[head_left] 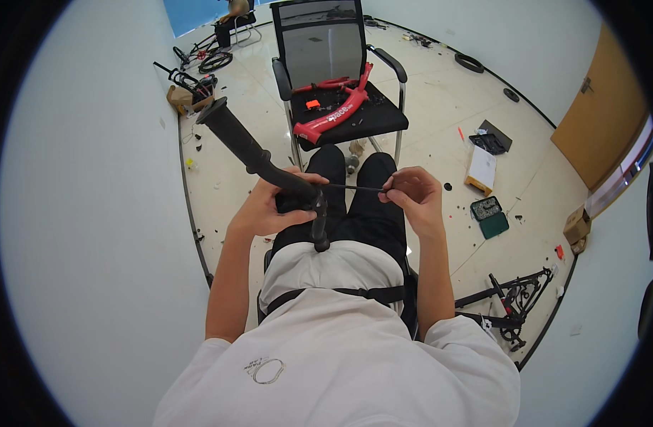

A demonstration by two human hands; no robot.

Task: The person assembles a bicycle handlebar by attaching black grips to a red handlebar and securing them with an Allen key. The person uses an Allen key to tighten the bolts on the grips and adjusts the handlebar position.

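A black bicycle handlebar slants over my lap, its ribbed rubber grip pointing up and to the left. Its lower end rests against the white shirt at my waist. My left hand is wrapped around the bar near its bend, thumb below and fingers partly behind it. From the bend, a thin dark rod runs rightward across my thighs. Its right end is pinched between the thumb and fingertips of my right hand. I cannot tell whether the rod is a hex key or a cable.
Ahead stands a black chair with a red bicycle frame on its seat. On the floor to the right lie an opened green case, a white-topped box and a black bike frame. A person sits at the far left.
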